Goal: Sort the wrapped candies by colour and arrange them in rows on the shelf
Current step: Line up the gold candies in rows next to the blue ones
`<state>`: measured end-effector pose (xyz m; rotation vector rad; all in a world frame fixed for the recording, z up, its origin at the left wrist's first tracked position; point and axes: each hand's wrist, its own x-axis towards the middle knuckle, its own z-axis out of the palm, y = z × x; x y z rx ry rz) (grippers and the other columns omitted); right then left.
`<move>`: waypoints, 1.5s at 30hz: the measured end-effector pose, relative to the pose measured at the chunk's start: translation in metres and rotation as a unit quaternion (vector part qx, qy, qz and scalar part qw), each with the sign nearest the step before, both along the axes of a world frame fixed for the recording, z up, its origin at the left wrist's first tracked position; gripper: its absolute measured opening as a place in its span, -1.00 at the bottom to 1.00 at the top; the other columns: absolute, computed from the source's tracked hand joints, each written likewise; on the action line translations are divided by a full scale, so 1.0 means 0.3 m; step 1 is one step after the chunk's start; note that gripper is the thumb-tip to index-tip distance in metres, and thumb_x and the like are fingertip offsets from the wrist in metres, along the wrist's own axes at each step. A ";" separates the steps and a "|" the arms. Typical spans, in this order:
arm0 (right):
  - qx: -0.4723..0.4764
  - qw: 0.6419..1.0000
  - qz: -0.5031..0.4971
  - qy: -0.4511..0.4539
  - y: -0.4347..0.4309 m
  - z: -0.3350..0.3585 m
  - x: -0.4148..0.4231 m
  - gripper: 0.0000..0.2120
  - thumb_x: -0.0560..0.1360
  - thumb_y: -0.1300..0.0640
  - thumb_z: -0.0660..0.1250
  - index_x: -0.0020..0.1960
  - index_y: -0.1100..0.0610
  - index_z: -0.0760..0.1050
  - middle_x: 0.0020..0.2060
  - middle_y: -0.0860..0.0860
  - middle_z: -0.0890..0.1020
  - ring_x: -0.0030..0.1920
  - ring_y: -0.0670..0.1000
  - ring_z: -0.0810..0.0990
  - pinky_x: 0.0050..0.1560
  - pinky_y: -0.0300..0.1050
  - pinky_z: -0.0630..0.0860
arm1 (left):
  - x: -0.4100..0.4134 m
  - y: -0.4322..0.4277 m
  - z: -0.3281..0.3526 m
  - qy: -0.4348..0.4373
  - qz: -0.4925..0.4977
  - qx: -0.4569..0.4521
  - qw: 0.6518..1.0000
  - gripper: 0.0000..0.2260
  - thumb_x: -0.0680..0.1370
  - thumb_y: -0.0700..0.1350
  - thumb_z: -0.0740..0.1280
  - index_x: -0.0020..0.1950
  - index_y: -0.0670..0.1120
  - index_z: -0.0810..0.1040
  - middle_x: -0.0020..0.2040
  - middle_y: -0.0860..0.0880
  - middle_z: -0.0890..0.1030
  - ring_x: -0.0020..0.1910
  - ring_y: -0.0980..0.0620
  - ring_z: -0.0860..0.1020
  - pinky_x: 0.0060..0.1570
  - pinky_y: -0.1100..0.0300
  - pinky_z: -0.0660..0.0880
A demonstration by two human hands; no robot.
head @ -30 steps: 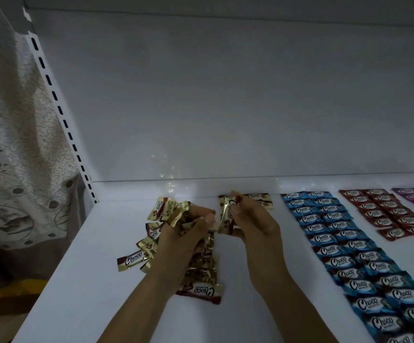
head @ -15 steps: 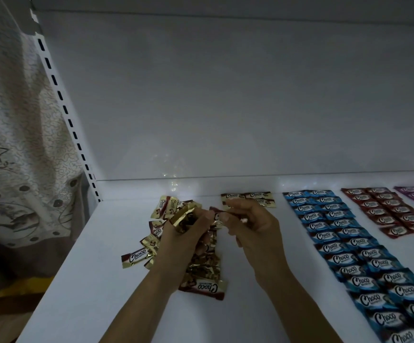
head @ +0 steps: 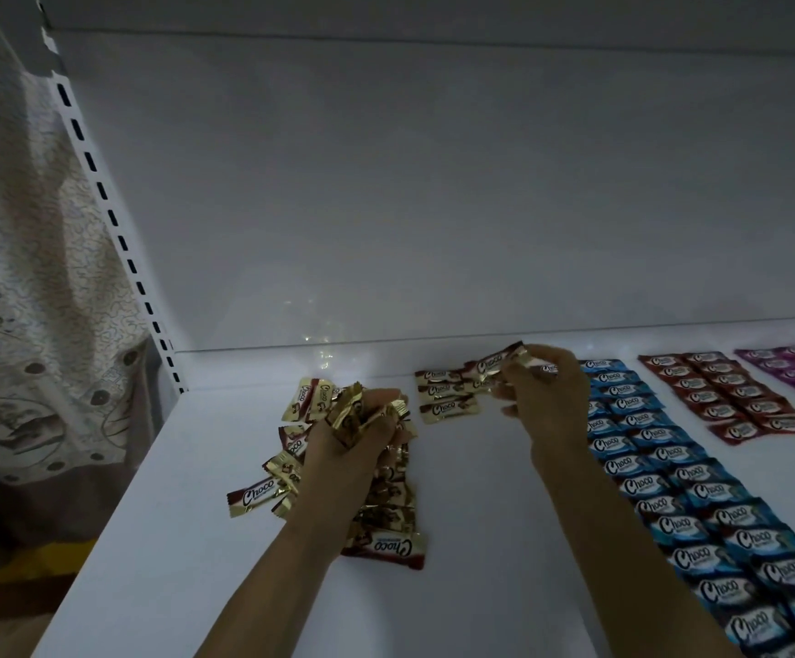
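Head view: right hand (head: 547, 396) pinches a gold-and-brown foil-wrapped candy (head: 497, 362) at its fingertips, above the started gold row (head: 443, 394), likely to extend it. Left hand (head: 353, 448) clutches a handful of gold foil candies (head: 353, 410) over the loose pile (head: 262, 496), as ready supply.

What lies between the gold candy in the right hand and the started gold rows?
Nothing visible. The right hand pinches the gold candy just over the gold rows; the shelf in front of them is bare.
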<state>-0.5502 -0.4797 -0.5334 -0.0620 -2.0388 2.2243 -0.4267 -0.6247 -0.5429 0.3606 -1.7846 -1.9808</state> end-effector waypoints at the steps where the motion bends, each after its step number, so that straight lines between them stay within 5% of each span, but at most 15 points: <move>1: 0.033 0.999 -0.010 0.013 0.005 -0.005 -0.033 -0.79 0.49 0.27 0.36 0.10 0.17 0.46 -0.16 0.12 0.66 -0.35 -0.01 0.66 -0.49 -0.23 0.49 | -0.001 0.004 -0.003 -0.004 -0.003 0.000 1.000 -0.82 0.56 -0.27 0.30 -0.01 -0.03 0.63 -0.30 0.03 0.67 -0.29 0.12 0.62 -0.27 0.24 0.54; 6: 0.122 0.992 -0.031 0.016 -0.008 -0.077 -0.102 -0.89 0.51 0.23 0.33 0.01 0.16 0.45 -0.19 0.14 0.65 -0.38 0.01 0.64 -0.45 -0.14 0.52 | 0.001 0.008 -0.010 0.003 0.001 0.005 1.000 -0.84 0.56 -0.24 0.32 0.03 -0.01 0.61 -0.34 0.00 0.66 -0.35 0.14 0.61 -0.35 0.31 0.52; 9: 0.230 0.972 -0.032 0.035 -0.001 -0.134 -0.105 -0.90 0.50 0.20 0.34 -0.03 0.12 0.43 -0.18 0.12 0.64 -0.26 0.08 0.64 -0.25 -0.03 0.59 | 0.000 0.002 -0.019 0.005 0.004 0.002 1.000 -0.82 0.55 -0.26 0.32 0.02 0.00 0.62 -0.34 0.03 0.65 -0.36 0.17 0.60 -0.35 0.35 0.52; 17: 0.390 0.916 -0.034 0.084 0.003 -0.132 -0.095 -0.76 0.52 0.13 0.31 0.16 0.16 0.43 -0.08 0.10 0.59 -0.06 0.08 0.57 -0.08 -0.13 0.45 | -0.006 -0.011 -0.021 0.022 0.003 0.020 1.000 -0.88 0.55 -0.26 0.32 0.01 -0.08 0.60 -0.37 0.01 0.60 -0.36 0.09 0.56 -0.38 0.28 0.50; 22: 0.506 0.837 0.038 0.206 -0.005 -0.123 -0.033 -0.87 0.52 0.15 0.26 0.03 0.07 0.55 0.00 0.00 0.54 -0.03 -0.02 0.47 -0.14 -0.17 0.39 | -0.015 -0.026 -0.029 0.030 0.003 0.003 1.000 -0.88 0.55 -0.26 0.32 0.05 -0.13 0.60 -0.34 -0.03 0.59 -0.32 0.05 0.55 -0.35 0.21 0.48; 28: 0.554 0.783 0.143 0.243 -0.021 -0.155 -0.022 -0.67 0.43 0.04 0.18 0.11 0.01 0.60 0.12 0.00 0.56 0.18 0.06 0.46 0.14 -0.06 0.35 | -0.014 -0.021 -0.031 0.026 0.012 0.006 1.000 -0.87 0.55 -0.25 0.32 -0.02 -0.07 0.61 -0.34 -0.03 0.60 -0.33 0.05 0.56 -0.30 0.15 0.47; 33: 0.571 0.773 0.130 0.244 -0.030 -0.161 -0.017 -0.73 0.50 0.03 0.30 0.18 -0.03 0.57 0.16 0.02 0.49 0.24 0.06 0.40 0.17 -0.07 0.26 | -0.011 -0.026 -0.032 0.033 0.009 0.001 0.999 -0.86 0.55 -0.26 0.31 -0.08 -0.03 0.59 -0.33 -0.07 0.58 -0.32 0.00 0.53 -0.30 0.13 0.46; 45: 0.598 0.781 0.049 0.176 0.011 -0.133 -0.026 -0.67 0.54 0.10 0.18 0.29 0.06 0.46 0.20 0.01 0.52 0.21 0.04 0.41 0.25 -0.03 0.29 | -0.012 -0.028 -0.036 0.020 0.014 -0.002 1.000 -0.85 0.56 -0.27 0.30 0.04 -0.08 0.61 -0.36 -0.05 0.60 -0.32 0.04 0.55 -0.31 0.14 0.47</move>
